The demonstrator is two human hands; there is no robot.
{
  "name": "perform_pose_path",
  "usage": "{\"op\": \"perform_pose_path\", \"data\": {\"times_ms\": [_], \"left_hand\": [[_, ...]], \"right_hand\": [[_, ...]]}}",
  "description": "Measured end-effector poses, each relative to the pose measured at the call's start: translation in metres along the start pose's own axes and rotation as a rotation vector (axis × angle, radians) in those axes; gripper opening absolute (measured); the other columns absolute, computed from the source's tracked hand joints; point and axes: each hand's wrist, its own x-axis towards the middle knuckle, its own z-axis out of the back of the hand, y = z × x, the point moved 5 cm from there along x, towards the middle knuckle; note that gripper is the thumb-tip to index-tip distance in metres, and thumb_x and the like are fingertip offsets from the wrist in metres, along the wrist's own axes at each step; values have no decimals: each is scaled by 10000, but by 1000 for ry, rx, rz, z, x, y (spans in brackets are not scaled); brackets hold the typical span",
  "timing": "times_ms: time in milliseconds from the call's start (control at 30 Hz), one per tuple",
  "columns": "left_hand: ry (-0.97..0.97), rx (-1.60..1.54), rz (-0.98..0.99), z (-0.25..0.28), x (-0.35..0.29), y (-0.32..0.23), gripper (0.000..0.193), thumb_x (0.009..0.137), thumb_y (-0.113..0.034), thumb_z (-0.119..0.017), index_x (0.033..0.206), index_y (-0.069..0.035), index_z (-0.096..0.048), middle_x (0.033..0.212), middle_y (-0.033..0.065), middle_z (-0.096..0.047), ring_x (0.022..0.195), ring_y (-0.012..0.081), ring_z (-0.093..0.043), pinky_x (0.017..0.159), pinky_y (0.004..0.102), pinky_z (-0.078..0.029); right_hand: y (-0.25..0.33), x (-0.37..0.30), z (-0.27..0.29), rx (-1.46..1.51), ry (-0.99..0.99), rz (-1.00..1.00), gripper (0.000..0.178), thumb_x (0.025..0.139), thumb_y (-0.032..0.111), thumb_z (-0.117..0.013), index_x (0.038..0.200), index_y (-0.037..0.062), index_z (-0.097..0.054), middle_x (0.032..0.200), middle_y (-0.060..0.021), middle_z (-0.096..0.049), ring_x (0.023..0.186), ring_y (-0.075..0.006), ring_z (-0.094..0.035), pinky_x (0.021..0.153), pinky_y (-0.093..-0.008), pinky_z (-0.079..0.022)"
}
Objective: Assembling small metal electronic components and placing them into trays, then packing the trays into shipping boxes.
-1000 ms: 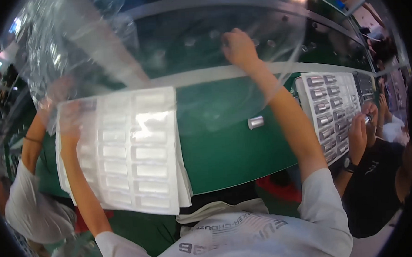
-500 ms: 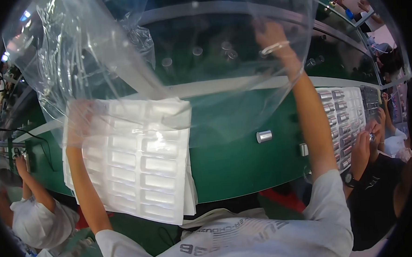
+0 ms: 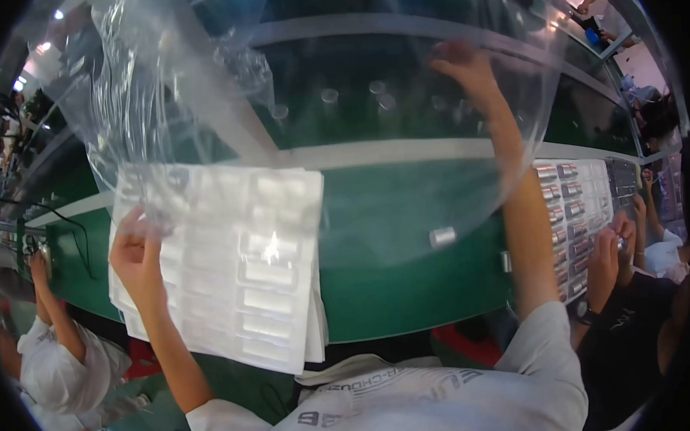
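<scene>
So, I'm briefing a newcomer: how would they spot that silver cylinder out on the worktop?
On the green worktop, look from the stack of white trays toward the right forearm. Between them a short silver cylinder lies on its side. Unlike the partly hidden cylinder beside that forearm, it shows whole, apart from any tray.

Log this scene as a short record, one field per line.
Left hand: at the clear plastic bag, grip unclear
Right hand: raised, blurred, seen through the bag
White trays: stacked on the green table, toward the left
Metal cylinder: lying on its side, right of the white trays
Far-right tray: partly filled with cylinders, near a co-worker's hand
</scene>
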Motion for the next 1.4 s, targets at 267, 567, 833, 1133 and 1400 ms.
{"op": "perform_pose_path", "data": {"times_ms": [267,567,833,1133,1400], "left_hand": [[465,-949,460,-114,-107,-73,448,949,-228,-476,1290,63,-503,984,109,-584,856,207,-579,670,356,-493],[604,-1079,382,-147,-178,-80,385,966,-105,-582,1324,16,-511,1018,96,-627,857,155,-618,730,289,-512],[534,-1033,391,-154,-184,-67,354,1017,-247,-497,1233,30,-544,970,126,-625,865,198,-623,768,338,-511],[500,-1165,575,-164,-188,-59,389,1025,-289,-484,1288,-5,-510,980,116,-610,829,166,-586,738,314,-492],[500,-1091,456,-163,-188,-57,379,1005,-253,-529,1300,-22,-472,1004,123,-627,884,196,-633,669,260,-505]], "right_hand": [[88,-161,-72,1181,248,-175,322,926,112,-582,1232,48,-503,1218,-170,-531,1117,-289,-541,909,-363,-479],[132,-245,-104,899,299,-50,436,873,145,-664,1251,-6,-507,1236,-177,-485,1152,-315,-553,930,-390,-519],[111,-272,-117,919,226,-345,391,988,207,-534,1269,-63,-502,1134,-151,-573,945,-212,-600,729,-293,-511],[109,-275,-129,899,107,-414,323,980,158,-553,1247,-22,-535,1112,-155,-606,749,-116,-527,593,-218,-413],[107,-283,-130,791,92,-470,327,949,96,-573,1250,-27,-536,1094,-144,-627,783,-130,-571,654,-245,-461]]}}
